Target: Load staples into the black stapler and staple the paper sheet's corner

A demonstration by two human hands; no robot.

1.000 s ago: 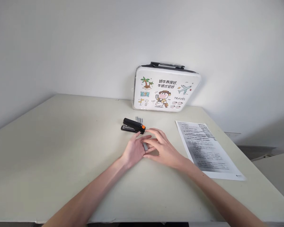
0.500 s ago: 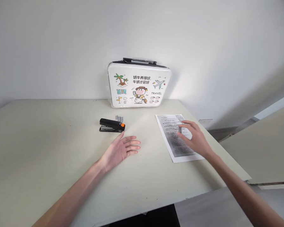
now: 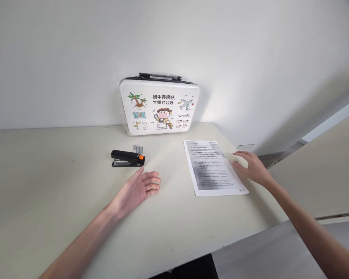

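A black stapler (image 3: 128, 158) with an orange button lies on the left of the table. Just in front of it, my left hand (image 3: 136, 190) rests palm up with fingers spread, holding nothing; its thumb tip is close to the stapler's right end. Behind the stapler sit several grey strips of staples (image 3: 138, 149). Beyond the right edge of a printed sheet of paper (image 3: 211, 170), my right hand (image 3: 251, 167) is raised over the table. Its thumb and fingers pinch a small grey piece (image 3: 235, 161) that looks like a strip of staples.
A white case (image 3: 159, 104) with cartoon prints and a black handle stands against the wall behind the table (image 3: 75, 193). The table's right edge runs down past my right hand. Something black (image 3: 192, 268) shows below the front edge.
My right hand has moved right, from above the sheet to beyond its right edge, uncovering the print. My left hand keeps its place by the stapler. The whole view has shifted slightly.
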